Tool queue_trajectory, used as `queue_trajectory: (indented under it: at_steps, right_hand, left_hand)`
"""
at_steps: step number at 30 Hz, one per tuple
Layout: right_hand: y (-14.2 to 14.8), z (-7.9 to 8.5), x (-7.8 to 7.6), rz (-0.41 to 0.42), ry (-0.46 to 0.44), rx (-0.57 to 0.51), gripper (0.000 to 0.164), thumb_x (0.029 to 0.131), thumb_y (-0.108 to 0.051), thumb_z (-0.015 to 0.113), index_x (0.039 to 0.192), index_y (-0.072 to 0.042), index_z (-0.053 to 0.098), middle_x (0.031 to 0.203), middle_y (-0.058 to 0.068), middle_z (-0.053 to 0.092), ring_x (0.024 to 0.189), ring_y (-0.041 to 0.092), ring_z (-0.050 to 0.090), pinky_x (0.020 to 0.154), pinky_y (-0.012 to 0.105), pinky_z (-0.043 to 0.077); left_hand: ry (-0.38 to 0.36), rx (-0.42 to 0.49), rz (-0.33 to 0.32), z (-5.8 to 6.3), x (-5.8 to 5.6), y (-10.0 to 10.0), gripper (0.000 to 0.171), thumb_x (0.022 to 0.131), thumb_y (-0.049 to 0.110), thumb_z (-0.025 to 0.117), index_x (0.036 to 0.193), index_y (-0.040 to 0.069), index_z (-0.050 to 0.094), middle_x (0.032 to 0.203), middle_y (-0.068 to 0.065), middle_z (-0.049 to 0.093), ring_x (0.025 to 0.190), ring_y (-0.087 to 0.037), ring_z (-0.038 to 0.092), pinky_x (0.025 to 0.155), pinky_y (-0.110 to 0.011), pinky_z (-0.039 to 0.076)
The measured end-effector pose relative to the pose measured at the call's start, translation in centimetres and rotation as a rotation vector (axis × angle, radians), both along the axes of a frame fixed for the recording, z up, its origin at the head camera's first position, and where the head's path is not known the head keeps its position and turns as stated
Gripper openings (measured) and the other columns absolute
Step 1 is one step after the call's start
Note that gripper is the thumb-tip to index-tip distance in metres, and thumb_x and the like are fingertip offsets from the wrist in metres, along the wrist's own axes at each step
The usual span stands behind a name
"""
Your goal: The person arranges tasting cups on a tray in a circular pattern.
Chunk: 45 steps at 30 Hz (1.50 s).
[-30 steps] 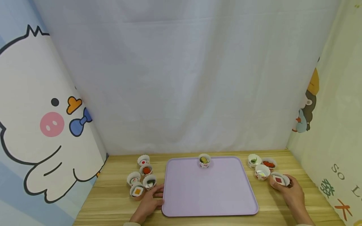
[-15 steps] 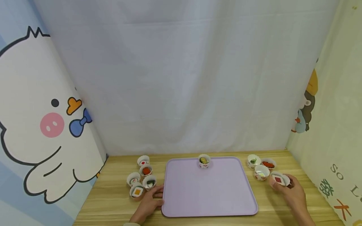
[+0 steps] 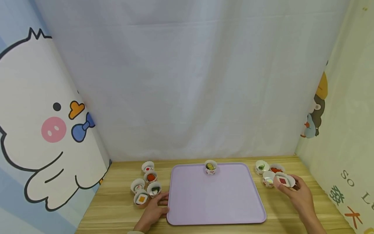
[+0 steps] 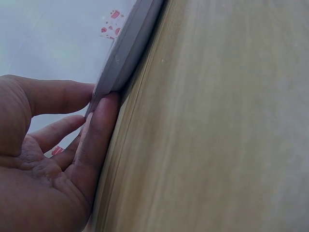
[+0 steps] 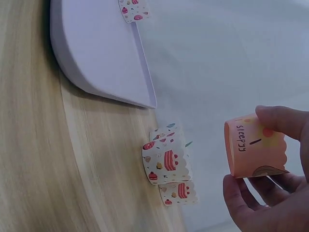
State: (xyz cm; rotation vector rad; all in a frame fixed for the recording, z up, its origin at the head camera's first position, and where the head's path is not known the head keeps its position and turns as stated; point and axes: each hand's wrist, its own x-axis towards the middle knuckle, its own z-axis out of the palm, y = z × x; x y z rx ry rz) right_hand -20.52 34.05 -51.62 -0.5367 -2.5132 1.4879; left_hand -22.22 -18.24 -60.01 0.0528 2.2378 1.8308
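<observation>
My right hand [image 3: 300, 194] grips a paper baking cup [image 3: 284, 180] between thumb and fingers, raised above the wooden table. It holds a white piece with a red square on top; in the right wrist view the cup [image 5: 256, 145] is orange, with a drawn face and "sleepyy". At the other side my left hand [image 3: 155, 208] rests against the left edge of the lilac tray [image 3: 216, 198], fingers fairly straight. The left wrist view shows fingertips touching the tray's rim [image 4: 123, 53]. One cup with yellow-green contents [image 3: 210, 167] stands at the tray's back edge.
Beside the right hand stand cups with green [image 3: 262, 167], red [image 3: 276, 169] and pale contents [image 3: 268, 179]. Several more cups cluster left of the tray, including one with an orange square [image 3: 141, 198]. A white curtain [image 3: 190, 97] hangs behind the table.
My right hand has lifted the orange paper cup off the table and moved it slightly left and away from me. The left hand and tray have stayed in place.
</observation>
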Motion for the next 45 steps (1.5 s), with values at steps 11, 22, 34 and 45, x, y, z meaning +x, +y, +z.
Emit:
queue_trajectory:
  at_steps: [11, 22, 34, 45]
  right_hand:
    - [-1.2, 0.6, -0.8, 0.061, 0.095, -0.022, 0.074, 0.084, -0.027, 0.078, 0.142, 0.000, 0.040, 0.102, -0.028, 0.048, 0.086, -0.018, 0.045, 0.071, 0.008, 0.048]
    - [-3.1, 0.7, -1.8, 0.101, 0.122, -0.017, 0.068, 0.083, -0.021, 0.079, 0.138, 0.000, 0.046, 0.106, -0.017, 0.054, 0.087, -0.012, 0.049, 0.072, 0.010, 0.049]
    - [-5.1, 0.4, -3.3, 0.178, 0.112, -0.013, 0.071, 0.084, -0.025, 0.078, 0.141, 0.001, 0.043, 0.130, 0.022, 0.054, 0.088, -0.013, 0.049, 0.073, 0.012, 0.049]
    - [-7.4, 0.1, -4.7, 0.224, 0.089, -0.048, 0.069, 0.083, -0.021, 0.079, 0.140, -0.003, 0.044, 0.132, 0.021, 0.055, 0.095, 0.002, 0.054, 0.074, 0.016, 0.050]
  left_hand:
    - [-0.008, 0.011, -0.002, 0.2, 0.1, 0.0, 0.066, 0.080, -0.007, 0.063, 0.143, -0.004, 0.044, 0.128, -0.025, 0.051, 0.101, -0.021, 0.057, 0.067, -0.038, 0.058]
    - [-0.007, 0.016, -0.010, 0.6, 0.2, 0.1, 0.065, 0.080, -0.004, 0.065, 0.142, -0.002, 0.046, 0.127, -0.023, 0.051, 0.101, -0.020, 0.056, 0.068, -0.036, 0.058]
    - [-0.022, 0.007, 0.000, 0.2, 0.0, 0.0, 0.064, 0.081, -0.007, 0.063, 0.142, -0.005, 0.044, 0.129, -0.026, 0.050, 0.102, -0.021, 0.057, 0.069, -0.038, 0.058]
    - [-0.019, 0.006, -0.008, 0.4, 0.2, 0.0, 0.065, 0.081, -0.005, 0.064, 0.143, -0.005, 0.044, 0.129, -0.026, 0.050, 0.102, -0.022, 0.057, 0.069, -0.039, 0.058]
